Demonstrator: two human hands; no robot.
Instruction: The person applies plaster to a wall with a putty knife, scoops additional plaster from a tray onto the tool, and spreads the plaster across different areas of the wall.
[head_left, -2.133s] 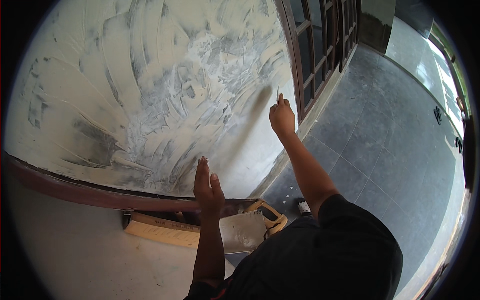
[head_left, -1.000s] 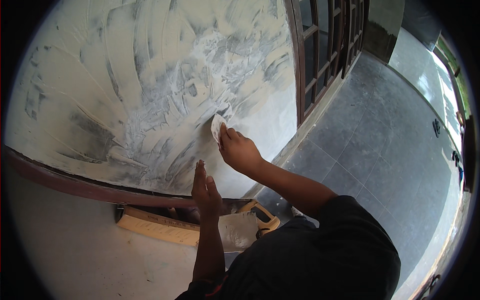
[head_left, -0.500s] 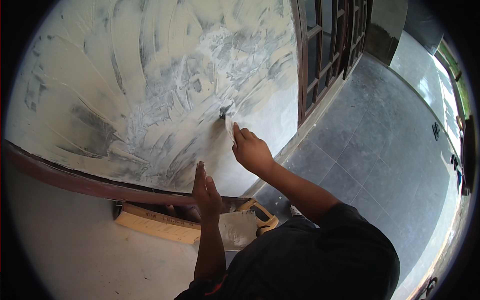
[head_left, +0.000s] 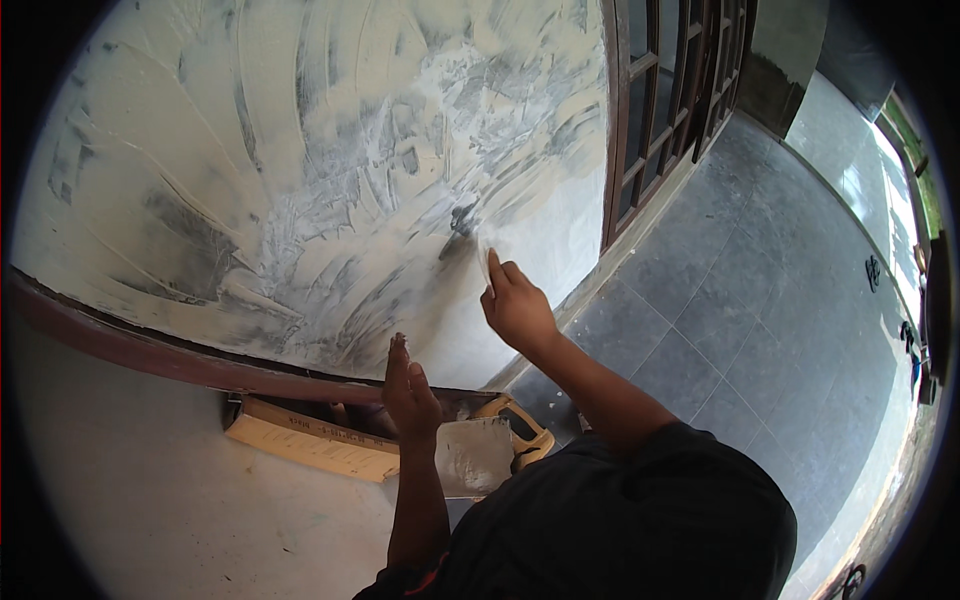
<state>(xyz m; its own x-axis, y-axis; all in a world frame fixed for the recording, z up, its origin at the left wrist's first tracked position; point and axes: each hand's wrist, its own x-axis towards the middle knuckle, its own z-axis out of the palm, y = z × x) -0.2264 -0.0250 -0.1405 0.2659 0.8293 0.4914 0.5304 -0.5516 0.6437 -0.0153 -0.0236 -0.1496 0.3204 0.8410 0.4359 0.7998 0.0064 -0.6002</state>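
In front of me stands a wall (head_left: 330, 130) smeared with cream and white putty, grey patches showing through. My right hand (head_left: 520, 312) is closed round a putty knife (head_left: 483, 245), seen nearly edge-on and coated white. Its blade meets the wall at the lower right of the rough area, beside a small dark patch. My left hand (head_left: 410, 395) is raised low before the wall, apart from it. Its fingers are stretched out and held edge-on, with pale smears on the tips. I make out nothing in it.
Below the wall lies an open yellow-brown carton (head_left: 310, 440). A putty-smeared grey plate (head_left: 475, 455) and a saw with a yellow handle (head_left: 540, 440) lie near my body. Brown-framed glass doors (head_left: 655, 110) stand right of the wall, above a grey tiled floor (head_left: 720, 300).
My right hand and the putty knife have shifted slightly right and down. The view has tilted a little, and my left hand stays nearly where it was.
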